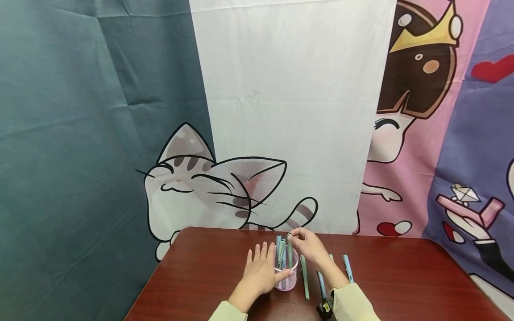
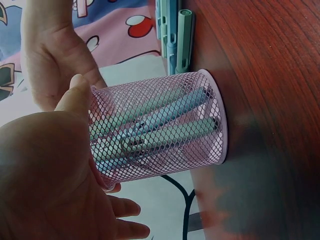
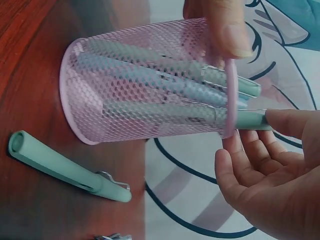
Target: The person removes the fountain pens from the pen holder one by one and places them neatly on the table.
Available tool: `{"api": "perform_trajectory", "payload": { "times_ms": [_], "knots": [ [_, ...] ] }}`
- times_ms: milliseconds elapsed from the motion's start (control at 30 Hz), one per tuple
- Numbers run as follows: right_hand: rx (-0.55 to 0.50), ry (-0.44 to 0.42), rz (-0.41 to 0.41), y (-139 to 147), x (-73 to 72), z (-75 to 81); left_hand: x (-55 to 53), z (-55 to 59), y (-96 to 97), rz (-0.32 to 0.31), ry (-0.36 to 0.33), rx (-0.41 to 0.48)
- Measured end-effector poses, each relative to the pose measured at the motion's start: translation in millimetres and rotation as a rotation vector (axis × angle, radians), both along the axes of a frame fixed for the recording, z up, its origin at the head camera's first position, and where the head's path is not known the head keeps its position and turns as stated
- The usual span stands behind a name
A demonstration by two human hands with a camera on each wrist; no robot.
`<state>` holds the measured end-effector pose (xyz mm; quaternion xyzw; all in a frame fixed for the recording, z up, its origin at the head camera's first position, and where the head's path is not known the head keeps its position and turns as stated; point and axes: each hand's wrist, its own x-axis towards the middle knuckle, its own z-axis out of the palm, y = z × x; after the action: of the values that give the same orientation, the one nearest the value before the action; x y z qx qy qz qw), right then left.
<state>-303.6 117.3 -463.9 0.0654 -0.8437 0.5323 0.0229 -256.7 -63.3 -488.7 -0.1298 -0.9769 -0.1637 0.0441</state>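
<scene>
A pink mesh pen cup [image 1: 286, 286] stands upright on the table with several green and blue pens in it. My left hand [image 1: 261, 269] rests against its left side, fingers straight and spread, thumb laid across the front near the rim [image 3: 231, 100]. Above the opening, my right hand [image 1: 310, 246] pinches the upper end of a green pen [image 3: 250, 120] between thumb and fingers. Most of that pen is inside the cup, and its lower part shows through the mesh [image 2: 170, 132]. Other pens in there lean at a slant, clips upward.
Right of the cup a green pen [image 1: 305, 278] lies on the brown table [image 1: 209, 276]. Farther right are a blue pen [image 1: 322, 285] and another blue pen [image 1: 348, 268]; a green pen's tip [image 1: 331, 257] shows beside my right forearm. A printed curtain [image 1: 297, 111] hangs behind the table.
</scene>
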Motion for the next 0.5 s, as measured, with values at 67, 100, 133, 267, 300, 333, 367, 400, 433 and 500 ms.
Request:
{"api": "perform_trajectory", "payload": {
  "times_ms": [67,100,133,267,300,333,367,400,433,500],
  "knots": [
    [0.005,0.005,-0.004,0.3,1.7,3.8,0.1,0.0,-0.4,0.0,-0.004,0.005],
    [0.006,0.008,-0.003,0.4,2.4,5.6,0.0,-0.3,-0.6,0.0,-0.005,0.005],
    [0.005,0.017,-0.004,0.6,3.0,7.5,0.2,-0.2,-0.9,0.0,-0.006,0.007],
    [-0.041,0.041,0.01,1.6,4.5,15.7,0.2,-0.3,-1.5,0.002,-0.008,0.008],
    [-0.06,0.048,0.014,1.9,4.6,17.7,-0.1,-0.7,-1.5,0.002,-0.008,0.008],
    [-0.072,0.061,0.019,2.5,4.7,19.6,-0.1,-0.7,-1.5,0.003,-0.01,0.007],
    [-0.083,0.069,0.024,3.2,5.3,22.2,-0.5,-1.1,-1.4,0.003,-0.01,0.007],
    [-0.089,0.079,0.029,4.0,5.9,24.7,-0.9,-1.2,-1.3,0.003,-0.011,0.006],
    [-0.091,0.091,0.029,4.6,6.4,27.3,-1.3,-1.5,-1.2,0.003,-0.011,0.006],
    [-0.088,0.114,0.033,6.3,7.7,32.2,-1.9,-1.7,-1.1,0.002,-0.014,0.006]
  ]
}}
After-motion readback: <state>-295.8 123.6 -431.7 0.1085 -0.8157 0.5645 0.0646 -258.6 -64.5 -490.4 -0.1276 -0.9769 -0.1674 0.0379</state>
